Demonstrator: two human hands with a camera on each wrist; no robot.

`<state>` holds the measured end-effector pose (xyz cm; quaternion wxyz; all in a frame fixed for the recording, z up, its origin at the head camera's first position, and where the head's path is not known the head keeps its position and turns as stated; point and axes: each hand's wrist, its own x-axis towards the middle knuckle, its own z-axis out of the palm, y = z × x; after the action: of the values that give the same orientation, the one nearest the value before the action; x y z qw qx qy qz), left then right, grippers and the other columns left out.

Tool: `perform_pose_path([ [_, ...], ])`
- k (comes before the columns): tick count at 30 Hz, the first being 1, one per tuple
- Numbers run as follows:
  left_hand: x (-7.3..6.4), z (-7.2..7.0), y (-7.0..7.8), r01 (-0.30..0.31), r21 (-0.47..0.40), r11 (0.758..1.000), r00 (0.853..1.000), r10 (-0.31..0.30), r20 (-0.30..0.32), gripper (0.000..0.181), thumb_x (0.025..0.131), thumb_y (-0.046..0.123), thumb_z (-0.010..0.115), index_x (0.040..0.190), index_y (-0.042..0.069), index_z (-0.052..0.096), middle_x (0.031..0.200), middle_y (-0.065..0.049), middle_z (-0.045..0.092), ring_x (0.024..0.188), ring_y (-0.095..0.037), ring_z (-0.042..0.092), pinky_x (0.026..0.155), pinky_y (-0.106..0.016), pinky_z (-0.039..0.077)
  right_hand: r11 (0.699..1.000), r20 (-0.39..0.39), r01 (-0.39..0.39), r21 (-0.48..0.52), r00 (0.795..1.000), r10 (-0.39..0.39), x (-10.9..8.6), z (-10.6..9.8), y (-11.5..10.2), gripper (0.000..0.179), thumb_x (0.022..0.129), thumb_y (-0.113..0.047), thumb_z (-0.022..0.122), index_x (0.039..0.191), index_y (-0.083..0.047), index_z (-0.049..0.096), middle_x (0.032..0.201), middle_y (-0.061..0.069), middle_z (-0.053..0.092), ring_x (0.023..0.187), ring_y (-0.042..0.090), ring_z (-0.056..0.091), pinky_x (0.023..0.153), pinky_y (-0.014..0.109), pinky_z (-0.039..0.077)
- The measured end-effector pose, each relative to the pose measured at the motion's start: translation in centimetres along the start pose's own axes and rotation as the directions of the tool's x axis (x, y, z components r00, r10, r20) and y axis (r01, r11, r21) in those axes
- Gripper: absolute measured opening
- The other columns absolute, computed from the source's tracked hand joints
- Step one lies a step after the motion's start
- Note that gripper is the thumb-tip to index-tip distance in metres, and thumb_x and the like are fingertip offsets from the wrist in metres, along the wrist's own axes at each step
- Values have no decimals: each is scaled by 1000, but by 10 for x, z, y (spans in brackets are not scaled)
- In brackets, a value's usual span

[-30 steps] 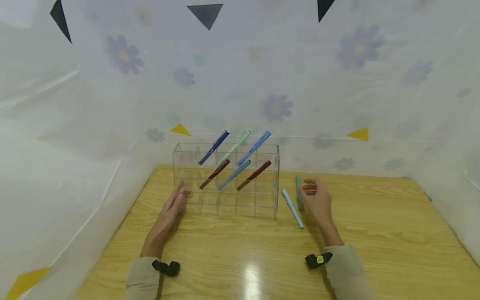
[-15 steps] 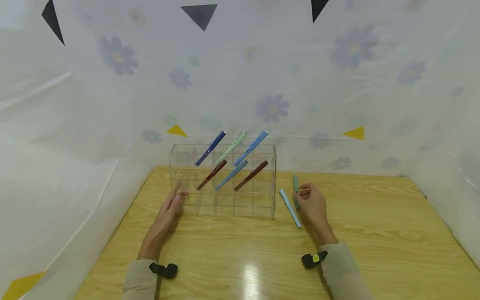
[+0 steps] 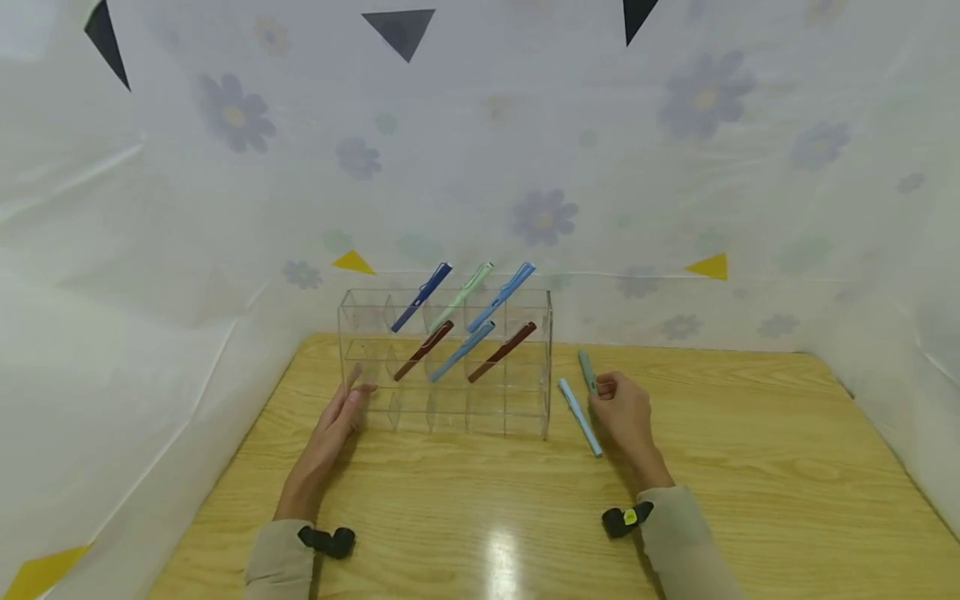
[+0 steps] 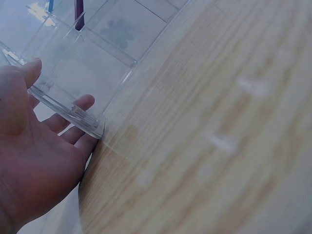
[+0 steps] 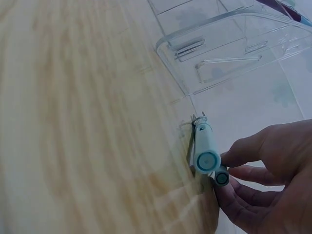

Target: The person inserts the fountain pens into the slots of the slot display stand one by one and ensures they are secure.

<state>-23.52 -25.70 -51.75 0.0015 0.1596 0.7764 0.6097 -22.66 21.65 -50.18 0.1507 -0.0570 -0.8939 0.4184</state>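
Note:
A clear acrylic pen rack (image 3: 550, 367) stands on the table with slanted pens in its upper and middle tiers. My left hand (image 3: 324, 440) grips the rack's left side; in the left wrist view, the thumb and fingers lie on either side of the clear side panel (image 4: 68, 113). To the right of the rack, my right hand (image 3: 626, 419) pinches a grey-green pen (image 3: 587, 372) by its near part. A light blue pen (image 3: 581, 418) lies on the table between that hand and the rack. In the right wrist view, the light blue pen's end (image 5: 207, 158) is beside the grey-green one.
The upper tier bears a dark blue pen (image 3: 422, 297), a pale green pen (image 3: 462, 296) and a blue pen (image 3: 501, 297). Below them sit two brown pens and a light blue one (image 3: 462, 352). A flowered white curtain (image 3: 480, 167) hangs behind the wooden table (image 3: 750, 467).
My right hand has come down onto the grey-green pen and pinched it, and the pen's far end has swung to the left. The left hand keeps its place on the rack.

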Motion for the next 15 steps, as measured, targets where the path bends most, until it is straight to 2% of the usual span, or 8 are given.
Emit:
perform_pose_path([
  [3,0,0,1,0,8,1000,1000,0,-1,54,116,28,26,167,19,11,153,-26,42,149,-43,25,116,-40,24,1000,-2,6,2,1000,-6,0,-3,-2,28,90,-1,65,116,9,69,99,22,72,91,37,68,78,47,55],
  [7,0,0,1,-3,-1,1000,1000,3,-6,55,115,28,28,167,17,12,152,-27,43,149,-43,26,106,-13,25,999,1,-3,39,1000,3,0,-9,-7,30,92,-2,63,121,6,69,103,22,71,96,37,68,81,48,55],
  [11,1,1,2,0,-15,1000,1000,-1,-11,55,115,29,28,167,16,13,152,-27,43,149,-41,26,103,-10,25,995,6,-13,96,1000,12,2,-17,-13,33,96,-4,61,128,3,67,111,23,68,101,39,68,81,46,57],
  [15,0,1,2,10,-18,1000,1000,-10,-15,55,115,30,29,167,17,13,153,-27,43,150,-40,25,103,-9,24,983,30,9,181,999,-14,5,-25,-19,34,101,-1,58,135,3,61,117,24,63,102,41,69,77,37,59],
])
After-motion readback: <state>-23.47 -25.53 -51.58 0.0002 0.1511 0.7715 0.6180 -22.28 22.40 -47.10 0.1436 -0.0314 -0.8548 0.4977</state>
